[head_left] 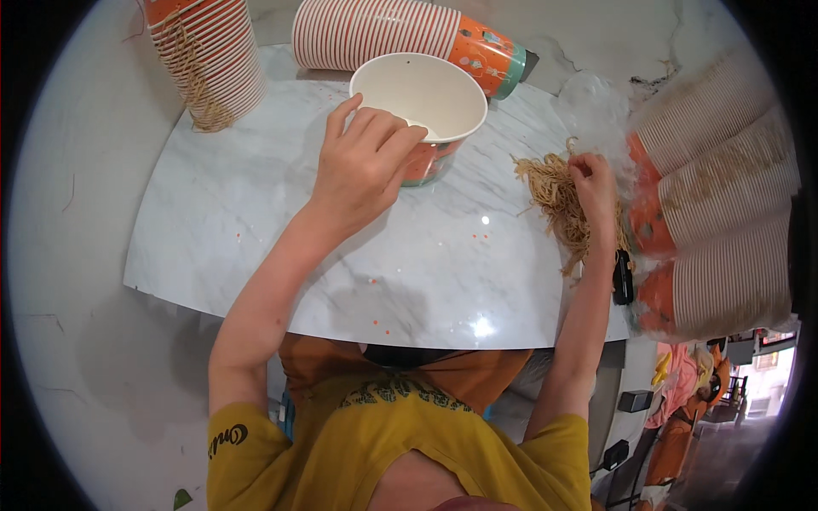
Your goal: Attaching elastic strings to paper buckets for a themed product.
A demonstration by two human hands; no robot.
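A large paper cup [422, 94], white inside with an orange and green outer wall, stands upright on the marble-patterned table [341, 281]. Over its near rim my left hand [362, 157] is hooked, gripping it there; the fingertips are partly hidden by the rim. At the table's right side lies a tangled heap of thin tan twine [554, 200]. My right hand [594, 183] is closed in a pinch on strands at the heap's upper right edge.
A tall stack of nested cups [213, 64] with twine strands hanging on it stands at the left back. Another cup stack [383, 34] lies on its side behind. Several plastic-wrapped stacks [724, 196] line the right, beside a small black object [623, 277]. Orange specks dot the tabletop.
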